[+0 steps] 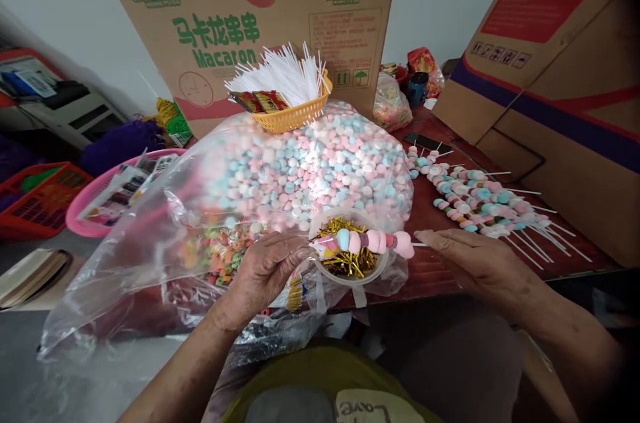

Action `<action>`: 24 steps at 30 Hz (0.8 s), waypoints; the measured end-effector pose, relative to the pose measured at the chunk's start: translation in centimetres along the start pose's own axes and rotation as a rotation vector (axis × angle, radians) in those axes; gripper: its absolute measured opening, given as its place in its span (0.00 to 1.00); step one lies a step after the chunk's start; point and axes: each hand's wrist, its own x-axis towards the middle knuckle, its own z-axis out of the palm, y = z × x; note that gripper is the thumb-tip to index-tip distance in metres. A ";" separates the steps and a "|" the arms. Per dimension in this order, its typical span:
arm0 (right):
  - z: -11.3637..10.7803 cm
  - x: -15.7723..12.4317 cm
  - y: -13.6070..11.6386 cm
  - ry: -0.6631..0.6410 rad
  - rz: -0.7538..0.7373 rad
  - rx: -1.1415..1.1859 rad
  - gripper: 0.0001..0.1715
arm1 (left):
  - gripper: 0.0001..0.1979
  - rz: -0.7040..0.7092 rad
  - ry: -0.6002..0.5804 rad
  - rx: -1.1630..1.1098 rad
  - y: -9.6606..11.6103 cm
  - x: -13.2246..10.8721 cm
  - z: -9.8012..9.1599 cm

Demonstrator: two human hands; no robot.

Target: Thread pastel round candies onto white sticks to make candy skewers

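A marshmallow skewer (380,242), strung with pink and blue pieces and darker bits between them, lies level in front of me. At its left end my left hand (267,264) is closed on a small printed piece, perhaps a wrapper, at the skewer's tip. My right hand (477,263) pinches the bare white stick at the other end between thumb and fingertips. Directly beneath the skewer is a round clear tub (385,266) of gold twist ties (353,266). Behind it lies a big clear bag of pastel marshmallows (320,170).
A yellow basket (293,118) of white sticks rests on the marshmallow bag. Colourful ring-shaped candies (220,253) lie under plastic at left. Finished-looking skewers (487,203) are piled on the red table (430,276) at right. Cardboard boxes (280,3) stand behind; a pink basket (83,220) is at left.
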 end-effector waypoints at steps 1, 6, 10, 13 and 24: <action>-0.1 0.0 -0.1 -0.009 -0.010 -0.013 0.29 | 0.10 0.022 0.001 0.026 0.0 -0.1 -0.2; -0.3 -0.2 -0.9 -0.095 -0.036 -0.043 0.31 | 0.09 0.176 -0.036 0.173 -0.3 -0.3 -0.8; -0.4 -0.5 -0.9 -0.127 -0.069 -0.037 0.32 | 0.07 0.239 -0.116 0.314 -0.2 -0.2 -0.9; -0.3 -0.6 -0.8 -0.196 -0.059 0.023 0.32 | 0.08 0.303 -0.160 0.349 0.1 -0.1 -0.9; 0.0 1.8 -2.8 -0.490 0.051 0.323 0.19 | 0.09 0.324 -0.224 0.290 -0.2 0.7 -0.1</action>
